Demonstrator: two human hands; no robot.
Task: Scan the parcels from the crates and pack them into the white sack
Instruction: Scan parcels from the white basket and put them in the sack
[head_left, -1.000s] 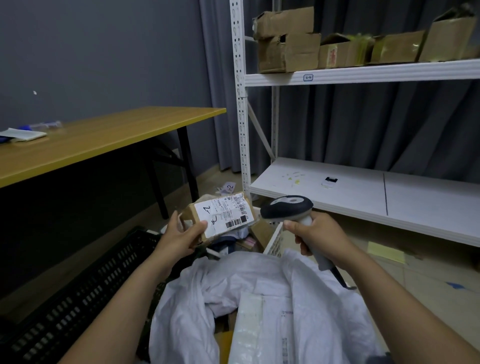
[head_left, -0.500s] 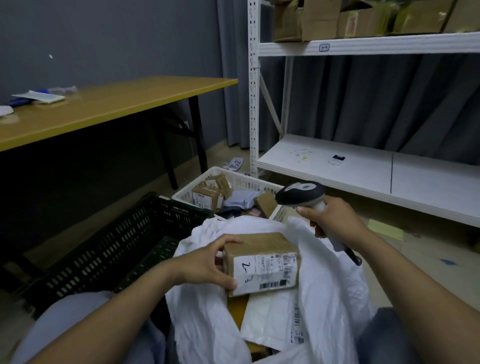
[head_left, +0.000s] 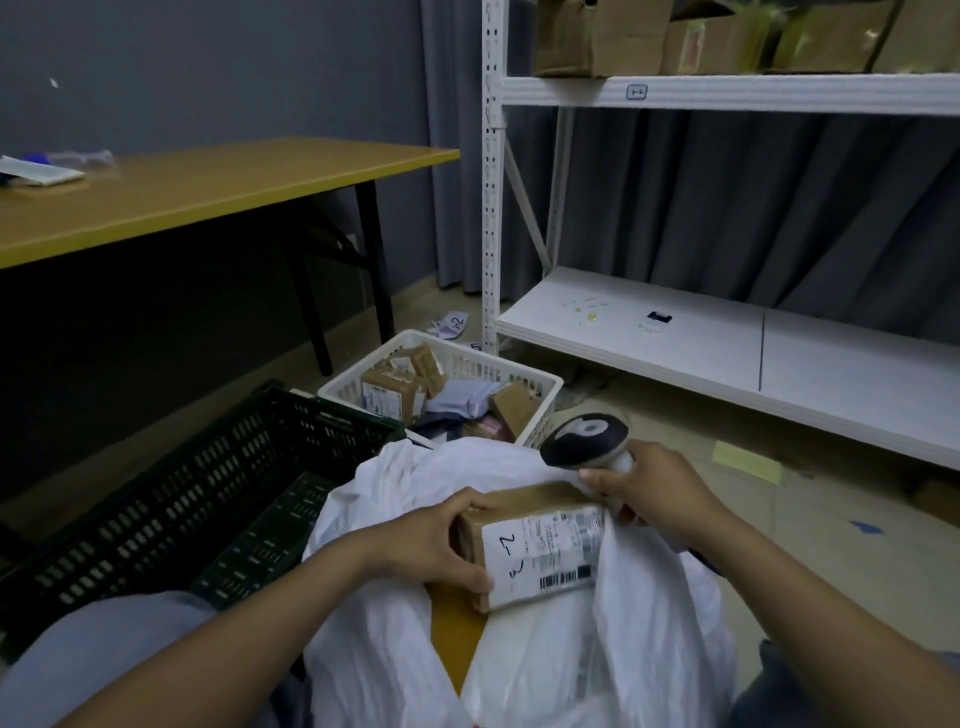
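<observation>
A brown cardboard parcel (head_left: 524, 540) is seen bearing a white label with black handwriting and a black barcode, set against the plain white plastic sack (head_left: 649, 649). A black-and-grey handheld scanner (head_left: 584, 441) is picked out, its black head marked by a pale grey patch. Behind, a dark green slotted plastic crate (head_left: 208, 493) patterned with rows of holes and a white lattice plastic basket (head_left: 498, 364) are shown, under a yellow-brown wooden tabletop (head_left: 208, 192) and plain grey curtains (head_left: 727, 208).
</observation>
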